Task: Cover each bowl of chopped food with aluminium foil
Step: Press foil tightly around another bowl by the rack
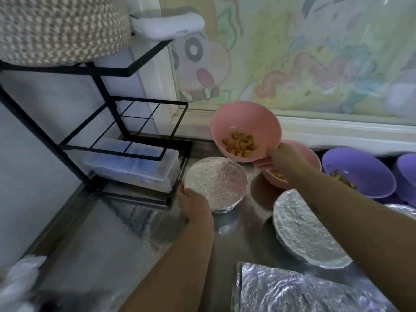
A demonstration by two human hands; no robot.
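Currently the right hand [281, 157] grips the near rim of a pink bowl [245, 129], fingers wrapped round it. The bowl is in the air, tilted toward the camera, just above a second pink bowl [311, 155]. The left hand [194, 202] curls its fingers over the near-left edge of a foil-covered bowl [216, 180] on the steel counter [108, 255].

Risks: with a one-handed rim grip plus the tilt, the orange chopped pieces [239, 143] could slide out. Smooth plastic may slip or knock the bowl below. Squeezing could tear or loosen the thin foil.

A purple bowl [369, 176] at far right is uncovered. Another covered bowl [301, 228] sits near right, with a loose foil sheet [292, 289] nearest. The bowls are round, matte plastic; the foil is shiny and crinkled; the counter is reflective.
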